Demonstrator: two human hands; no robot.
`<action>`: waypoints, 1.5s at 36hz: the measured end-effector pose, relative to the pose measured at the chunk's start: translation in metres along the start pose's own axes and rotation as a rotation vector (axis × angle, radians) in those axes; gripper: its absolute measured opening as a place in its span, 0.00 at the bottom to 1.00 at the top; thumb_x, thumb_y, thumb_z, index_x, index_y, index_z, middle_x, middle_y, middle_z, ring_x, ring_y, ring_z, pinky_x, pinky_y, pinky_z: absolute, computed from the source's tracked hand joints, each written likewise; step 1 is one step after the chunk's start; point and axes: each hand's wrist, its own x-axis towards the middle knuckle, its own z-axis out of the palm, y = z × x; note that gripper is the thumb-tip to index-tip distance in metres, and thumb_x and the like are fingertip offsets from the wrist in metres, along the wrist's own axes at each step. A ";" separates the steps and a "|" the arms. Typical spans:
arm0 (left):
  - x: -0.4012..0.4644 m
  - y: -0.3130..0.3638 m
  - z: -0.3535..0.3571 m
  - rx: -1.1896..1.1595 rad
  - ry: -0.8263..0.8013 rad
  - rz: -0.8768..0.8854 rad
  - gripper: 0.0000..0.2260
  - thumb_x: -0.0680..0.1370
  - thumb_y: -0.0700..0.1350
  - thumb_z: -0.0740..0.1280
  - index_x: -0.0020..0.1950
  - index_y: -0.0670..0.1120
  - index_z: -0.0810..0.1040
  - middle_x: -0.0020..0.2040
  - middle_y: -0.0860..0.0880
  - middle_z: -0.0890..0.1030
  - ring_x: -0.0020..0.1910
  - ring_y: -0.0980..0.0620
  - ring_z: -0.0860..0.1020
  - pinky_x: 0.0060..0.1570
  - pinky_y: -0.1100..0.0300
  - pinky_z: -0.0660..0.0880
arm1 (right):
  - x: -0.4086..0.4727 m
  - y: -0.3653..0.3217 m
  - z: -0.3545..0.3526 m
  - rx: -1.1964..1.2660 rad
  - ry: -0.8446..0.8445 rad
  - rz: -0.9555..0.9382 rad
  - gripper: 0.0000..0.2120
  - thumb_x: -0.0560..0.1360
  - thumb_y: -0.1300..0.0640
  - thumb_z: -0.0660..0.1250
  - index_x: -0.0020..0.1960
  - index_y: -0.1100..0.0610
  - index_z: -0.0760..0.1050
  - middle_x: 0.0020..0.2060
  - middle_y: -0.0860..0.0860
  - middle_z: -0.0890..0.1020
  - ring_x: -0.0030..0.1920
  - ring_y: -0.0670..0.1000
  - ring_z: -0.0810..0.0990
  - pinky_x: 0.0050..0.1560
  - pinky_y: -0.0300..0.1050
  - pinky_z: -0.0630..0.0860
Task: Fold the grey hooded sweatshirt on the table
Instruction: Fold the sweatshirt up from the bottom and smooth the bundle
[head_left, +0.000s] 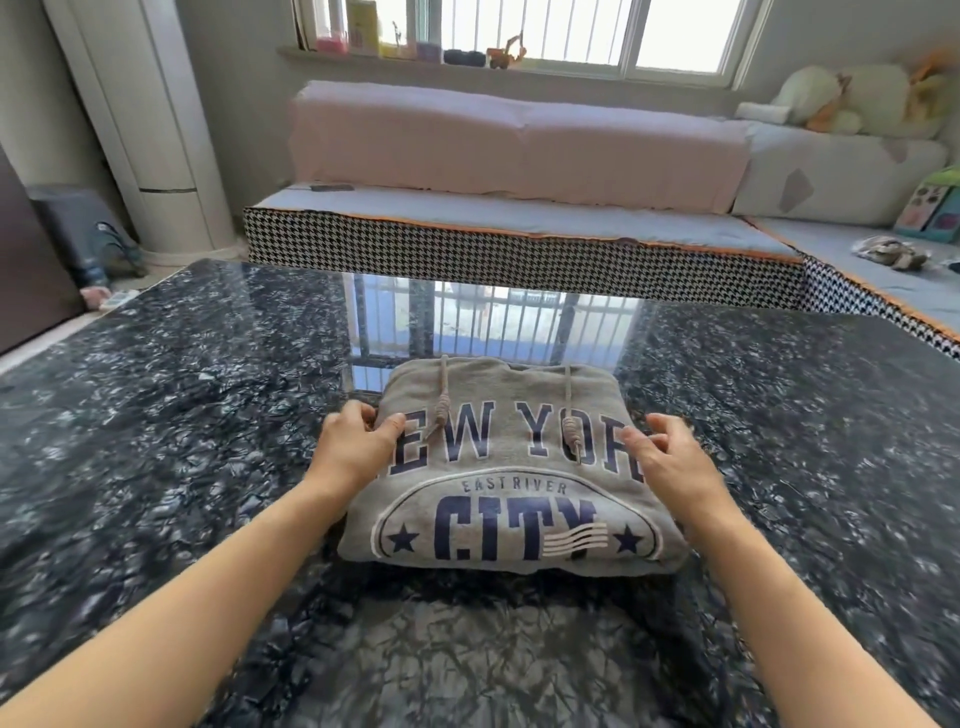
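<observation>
The grey hooded sweatshirt (498, 467) lies folded into a compact rectangle on the dark marbled bench (182, 415), print side up (navy lettering, two knotted drawcords). The left hand (353, 441) grips its left edge, thumb on top and fingers curled round the side. The right hand (670, 452) sits at the right edge with fingers bent and loosely spread; whether they actually pinch the cloth, I cannot tell.
</observation>
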 end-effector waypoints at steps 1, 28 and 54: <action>0.000 -0.002 -0.001 -0.042 -0.040 -0.042 0.16 0.77 0.53 0.64 0.57 0.41 0.72 0.56 0.41 0.76 0.51 0.44 0.74 0.48 0.54 0.72 | 0.000 0.002 0.002 0.026 -0.017 0.026 0.26 0.77 0.45 0.61 0.70 0.57 0.63 0.62 0.58 0.75 0.56 0.55 0.75 0.56 0.48 0.70; -0.006 -0.019 -0.010 -0.376 -0.277 0.150 0.22 0.80 0.43 0.61 0.72 0.55 0.64 0.72 0.51 0.66 0.68 0.52 0.68 0.68 0.55 0.64 | -0.019 0.014 0.038 0.624 -0.115 0.065 0.19 0.79 0.56 0.60 0.69 0.54 0.62 0.52 0.49 0.79 0.48 0.46 0.80 0.39 0.34 0.79; 0.003 -0.124 -0.199 -0.159 0.103 -0.057 0.20 0.76 0.41 0.68 0.67 0.41 0.72 0.61 0.42 0.77 0.54 0.49 0.77 0.53 0.60 0.72 | -0.084 -0.095 0.197 0.907 -0.539 0.027 0.32 0.72 0.58 0.67 0.72 0.50 0.59 0.52 0.55 0.83 0.47 0.53 0.84 0.39 0.45 0.82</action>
